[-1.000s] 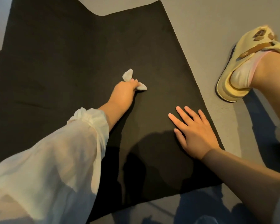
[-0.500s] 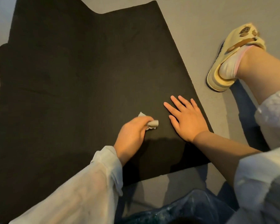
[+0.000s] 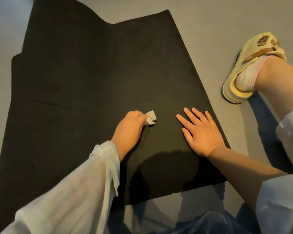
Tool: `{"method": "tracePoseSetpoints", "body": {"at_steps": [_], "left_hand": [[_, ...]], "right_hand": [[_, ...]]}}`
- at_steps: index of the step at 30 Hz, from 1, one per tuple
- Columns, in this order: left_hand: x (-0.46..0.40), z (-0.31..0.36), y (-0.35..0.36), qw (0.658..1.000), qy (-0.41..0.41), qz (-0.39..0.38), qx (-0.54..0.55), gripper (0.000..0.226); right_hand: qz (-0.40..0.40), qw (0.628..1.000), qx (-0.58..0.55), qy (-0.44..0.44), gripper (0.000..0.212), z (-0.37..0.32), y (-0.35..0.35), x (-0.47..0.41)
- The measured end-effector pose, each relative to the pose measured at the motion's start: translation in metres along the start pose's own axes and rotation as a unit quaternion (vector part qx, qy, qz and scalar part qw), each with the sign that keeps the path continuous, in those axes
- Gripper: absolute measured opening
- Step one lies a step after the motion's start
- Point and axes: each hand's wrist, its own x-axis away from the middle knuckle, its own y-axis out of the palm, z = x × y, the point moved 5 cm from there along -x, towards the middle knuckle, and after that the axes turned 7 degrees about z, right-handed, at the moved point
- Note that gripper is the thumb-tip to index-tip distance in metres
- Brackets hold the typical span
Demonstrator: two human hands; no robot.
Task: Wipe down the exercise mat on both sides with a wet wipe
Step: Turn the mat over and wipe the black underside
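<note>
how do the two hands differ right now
The left hand is curled, gripping the wet wipe; the right hand lies flat with fingers spread, holding nothing. The left wrist is covered by a white sleeve; the right forearm is bare. Both rest on the black mat.

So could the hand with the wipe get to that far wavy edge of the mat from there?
Probably not without leaning forward. The left hand grips the wet wipe near the mat's close end; nothing blocks the path, but the far edge lies well beyond it.
</note>
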Motion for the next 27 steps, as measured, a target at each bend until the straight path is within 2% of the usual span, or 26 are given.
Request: {"method": "tracePoseSetpoints", "body": {"at_steps": [3,6,10,13,17,21,27], "left_hand": [[-0.048,-0.023,-0.015,0.995,-0.086,0.05,0.026,0.015],[-0.089,-0.042,-0.029,0.972,-0.189,0.109,0.088,0.009],[-0.128,-0.049,-0.035,0.972,-0.193,0.129,0.042,0.008],[-0.139,-0.058,-0.019,0.975,-0.201,0.093,0.0,0.009],[-0.14,-0.063,0.007,0.976,-0.212,0.047,0.023,0.036],[-0.142,-0.068,0.002,0.981,-0.178,0.076,-0.008,0.038],[-0.117,-0.049,0.0,0.989,-0.131,0.046,0.042,0.04]], "right_hand": [[0.002,1.0,-0.007,-0.001,0.053,0.0,-0.001,0.0],[0.004,1.0,-0.009,0.003,0.052,0.0,-0.002,0.002],[0.006,1.0,-0.012,0.002,0.05,-0.001,-0.005,0.001],[0.017,1.0,-0.027,0.001,0.049,-0.002,-0.007,-0.001],[0.017,0.999,-0.037,0.004,0.05,-0.003,-0.008,-0.001],[0.013,0.999,-0.045,0.0,0.049,-0.001,-0.007,0.0],[0.028,0.999,-0.04,0.001,0.048,-0.001,-0.008,0.001]]}}
